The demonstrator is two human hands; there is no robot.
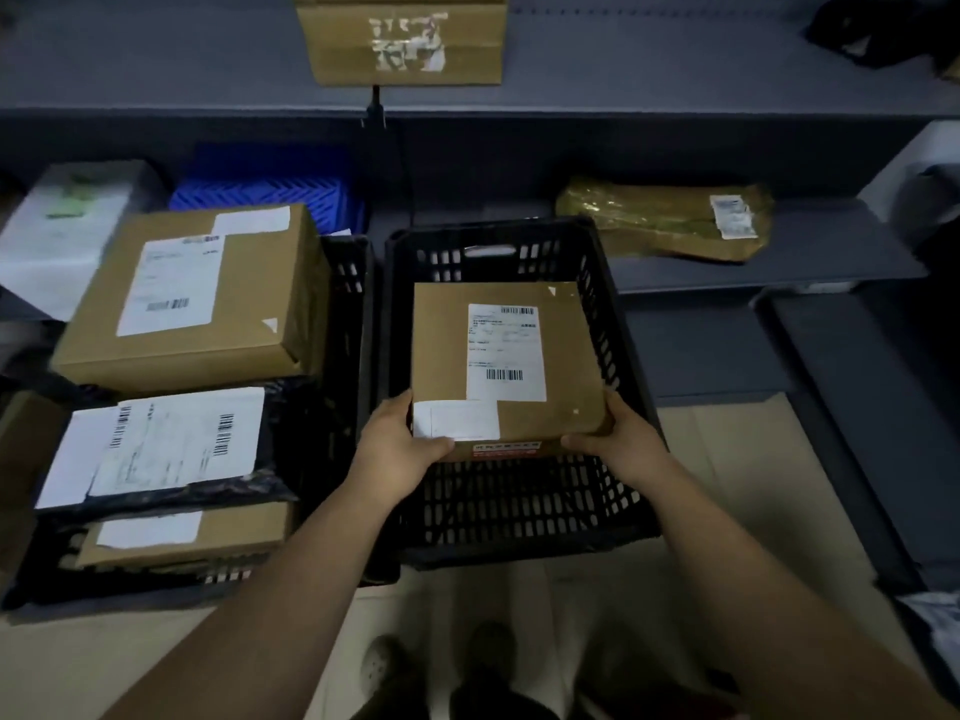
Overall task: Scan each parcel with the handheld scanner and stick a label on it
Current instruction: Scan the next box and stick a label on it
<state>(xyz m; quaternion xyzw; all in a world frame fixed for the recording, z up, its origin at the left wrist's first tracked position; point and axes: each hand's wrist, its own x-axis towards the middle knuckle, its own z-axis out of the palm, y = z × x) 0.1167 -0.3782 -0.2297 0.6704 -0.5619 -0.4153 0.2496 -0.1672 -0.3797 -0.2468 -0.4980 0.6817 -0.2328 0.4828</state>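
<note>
Left hand: your left hand [402, 449] is clamped on the near left corner of the parcel [566, 356], thumb on top, fingers curled under.
Right hand: your right hand [618, 433] grips the near right corner the same way, fingers wrapped under the edge.
Parcel: a flat brown box held level in the mouth of the black crate [519, 504]. You cannot tell whether its far end rests on the crate bottom.
Labels on it: a shipping label [506, 350] with barcodes faces up, and a small white label [457, 420] sits at the near left corner, just beside your thumb.
Step in hand: this looks like handling one parcel at the crate, either lifting it out or setting it in; the picture does not settle which.
Scanner: not in view, and both your hands are full.
Next move: you would need to free one hand before you can scan, keeping the barcode side up.
Second crate: to the left, the second crate [343, 272] carries a stack: a large box [249, 314] on top, a black mailer [280, 449] below it, a flat box [244, 527] lowest.
Behind: a blue crate [270, 194] stands beyond that stack.
Shelf: a wrapped parcel [649, 215] lies on the shelf [805, 252] to the right, well apart from your hands.
In the way: the crate walls stand close round the parcel, so a corner could catch on them.
</note>
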